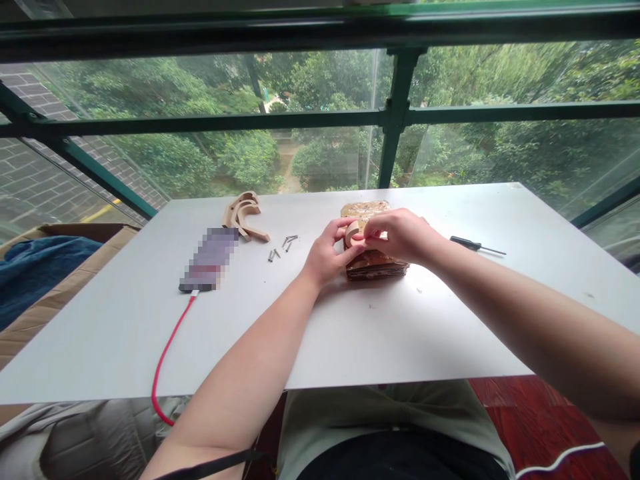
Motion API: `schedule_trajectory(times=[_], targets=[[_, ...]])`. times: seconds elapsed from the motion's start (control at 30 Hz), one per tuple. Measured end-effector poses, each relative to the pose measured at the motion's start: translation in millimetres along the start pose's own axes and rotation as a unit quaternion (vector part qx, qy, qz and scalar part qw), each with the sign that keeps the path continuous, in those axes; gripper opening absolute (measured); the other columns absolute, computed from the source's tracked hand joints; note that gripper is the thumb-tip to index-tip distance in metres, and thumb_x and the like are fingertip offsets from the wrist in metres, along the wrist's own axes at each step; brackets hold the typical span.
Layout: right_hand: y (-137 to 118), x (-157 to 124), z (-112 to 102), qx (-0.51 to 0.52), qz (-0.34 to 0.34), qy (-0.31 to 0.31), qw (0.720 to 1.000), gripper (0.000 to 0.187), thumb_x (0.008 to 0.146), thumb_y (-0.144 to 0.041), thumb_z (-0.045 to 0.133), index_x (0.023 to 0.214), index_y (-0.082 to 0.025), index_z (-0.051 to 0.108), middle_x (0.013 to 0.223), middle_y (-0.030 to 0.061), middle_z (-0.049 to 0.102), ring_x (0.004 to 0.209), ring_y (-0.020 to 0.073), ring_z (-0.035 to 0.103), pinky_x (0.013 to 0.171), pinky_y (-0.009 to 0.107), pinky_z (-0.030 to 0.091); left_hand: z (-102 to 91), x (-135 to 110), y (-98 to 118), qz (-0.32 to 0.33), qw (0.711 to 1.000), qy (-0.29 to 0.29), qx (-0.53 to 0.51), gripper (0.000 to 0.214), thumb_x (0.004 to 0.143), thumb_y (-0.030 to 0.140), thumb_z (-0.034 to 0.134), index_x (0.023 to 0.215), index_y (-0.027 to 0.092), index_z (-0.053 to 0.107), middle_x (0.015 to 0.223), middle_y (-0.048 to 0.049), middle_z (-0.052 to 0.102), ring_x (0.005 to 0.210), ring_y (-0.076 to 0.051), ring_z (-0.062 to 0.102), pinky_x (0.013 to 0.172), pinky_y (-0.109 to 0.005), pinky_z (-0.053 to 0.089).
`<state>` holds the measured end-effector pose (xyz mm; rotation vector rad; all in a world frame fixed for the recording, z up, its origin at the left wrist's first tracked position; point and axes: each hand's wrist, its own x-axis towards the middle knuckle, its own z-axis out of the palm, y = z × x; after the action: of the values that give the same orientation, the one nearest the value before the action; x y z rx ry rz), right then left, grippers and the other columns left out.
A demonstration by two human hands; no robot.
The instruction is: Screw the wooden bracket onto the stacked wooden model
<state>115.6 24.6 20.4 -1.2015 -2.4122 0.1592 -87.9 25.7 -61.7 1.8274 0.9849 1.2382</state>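
Note:
A small curved wooden piece is held above a brown, tape-wrapped block on the white table. My left hand grips this piece from the left, thumb below and fingers behind it. From the right, my right hand closes its fingertips in a pinch at the piece's right side. Whatever sits between those fingertips is too small or hidden to make out. Several curved wooden parts lie near the far edge to the left. Several metal screws are scattered between them and my left hand.
A screwdriver with a black handle lies right of the block. At the left, a phone is plugged into a red cable. A cardboard box stands beyond the table's left edge, and green-framed windows rise behind.

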Motion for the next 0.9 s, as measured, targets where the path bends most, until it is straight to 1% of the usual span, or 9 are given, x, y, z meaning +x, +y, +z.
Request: schedule_trajectory(times=[0.13, 0.27, 0.37, 0.5, 0.67, 0.8, 0.9], targets=[[2.5, 0.0, 0.5, -0.012, 0.017, -0.006, 1.0, 0.012, 0.084, -0.031, 0.071, 0.08, -0.02, 0.074, 0.08, 0.001, 0.072, 0.072, 0.0136, 0.058, 0.06, 0.025, 0.032, 4.2, 0.5, 3.2, 0.009, 0.999, 0.011, 0.036, 0.055, 0.083, 0.046, 0.075, 0.131, 0.026, 0.057, 0.108, -0.0044, 0.076, 0.101, -0.02, 0.071, 0.096, -0.033, 0.052], [4.1, 0.6, 1.6, -0.025, 0.025, -0.006, 0.999, 0.014, 0.084, -0.032, 0.07, 0.078, -0.019, 0.073, 0.079, 0.0021, 0.073, 0.073, 0.0144, 0.059, 0.061, 0.026, 0.033, 3.6, 1.6, 6.0, 0.014, 0.998, 0.001, 0.059, 0.054, 0.084, 0.046, 0.074, 0.132, 0.027, 0.057, 0.113, -0.0041, 0.076, 0.106, -0.021, 0.071, 0.098, -0.033, 0.051], [5.0, -0.7, 2.0, -0.043, 0.018, -0.004, 0.999, 0.016, 0.084, -0.03, 0.068, 0.074, -0.018, 0.071, 0.079, 0.003, 0.072, 0.073, 0.0149, 0.058, 0.061, 0.026, 0.033, 1.0, 2.2, 8.2, 0.017, 0.997, -0.004, 0.073, 0.054, 0.084, 0.045, 0.073, 0.132, 0.027, 0.057, 0.114, -0.0042, 0.076, 0.11, -0.022, 0.071, 0.1, -0.033, 0.051], [6.3, -3.4, 2.4, -0.046, 0.008, -0.002, 0.999, 0.013, 0.085, -0.025, 0.065, 0.076, -0.018, 0.072, 0.081, 0.0034, 0.072, 0.074, 0.0149, 0.059, 0.061, 0.027, 0.033, -0.2, 3.0, 11.9, 0.017, 0.995, -0.005, 0.101, 0.052, 0.085, 0.044, 0.073, 0.131, 0.027, 0.057, 0.114, -0.0039, 0.076, 0.112, -0.023, 0.071, 0.1, -0.034, 0.051], [9.7, 0.0, 6.5, -0.06, -0.014, -0.001, 0.998, 0.021, 0.087, -0.027, 0.061, 0.07, -0.018, 0.069, 0.076, 0.0042, 0.07, 0.069, 0.0147, 0.056, 0.061, 0.028, 0.032, 0.6, 4.2, 15.1, 0.02, 0.99, 0.0, 0.139, 0.05, 0.086, 0.046, 0.072, 0.131, 0.028, 0.06, 0.117, -0.003, 0.075, 0.111, -0.023, 0.07, 0.098, -0.034, 0.053], [13.9, 3.7, 9.2, -0.046, -0.044, -0.007, 0.998, 0.021, 0.087, -0.026, 0.06, 0.069, -0.017, 0.068, 0.075, 0.0042, 0.069, 0.069, 0.0147, 0.055, 0.063, 0.028, 0.034, 0.1, 5.2, 15.9, 0.025, 0.989, 0.004, 0.143, 0.049, 0.087, 0.044, 0.071, 0.132, 0.028, 0.06, 0.122, -0.0028, 0.074, 0.112, -0.023, 0.07, 0.1, -0.034, 0.053], [14.6, 3.3, 8.7, -0.035, -0.04, -0.001, 0.999, 0.02, 0.086, -0.025, 0.059, 0.07, -0.018, 0.067, 0.077, 0.0037, 0.07, 0.07, 0.0142, 0.055, 0.063, 0.027, 0.035, -0.8, 5.8, 16.7, 0.03, 0.989, 0.003, 0.145, 0.047, 0.088, 0.043, 0.07, 0.131, 0.029, 0.061, 0.126, -0.002, 0.073, 0.112, -0.023, 0.07, 0.102, -0.034, 0.052]])
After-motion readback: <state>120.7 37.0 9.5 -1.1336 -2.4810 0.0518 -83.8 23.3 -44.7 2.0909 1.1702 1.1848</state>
